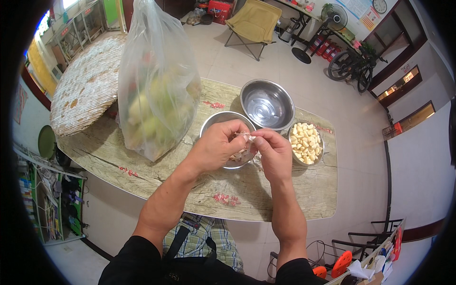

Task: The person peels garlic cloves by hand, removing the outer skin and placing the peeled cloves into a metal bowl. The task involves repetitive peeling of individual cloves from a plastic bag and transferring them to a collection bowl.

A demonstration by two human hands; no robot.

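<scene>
My left hand (222, 144) and my right hand (272, 151) meet at the fingertips above a steel bowl (210, 123). Pinched between both is a small whitish garlic clove (252, 138) with papery skin. The bowl below them holds skins and what look like garlic pieces, partly hidden by my hands. Loose skin (258, 163) lies on the table by its right rim. Behind it stands a larger steel bowl (267, 104) with a shiny bare inside. To the right of my right hand, a round container is full of peeled garlic cloves (306, 143).
A large translucent plastic bag (158, 89) of greenish-yellow produce stands on the wood-patterned table (228, 210), left of the bowls. A round ribbed board (87, 85) overhangs the table's far-left end. Beyond are a folding chair (254, 21), a fan (334, 17) and a bicycle (352, 67).
</scene>
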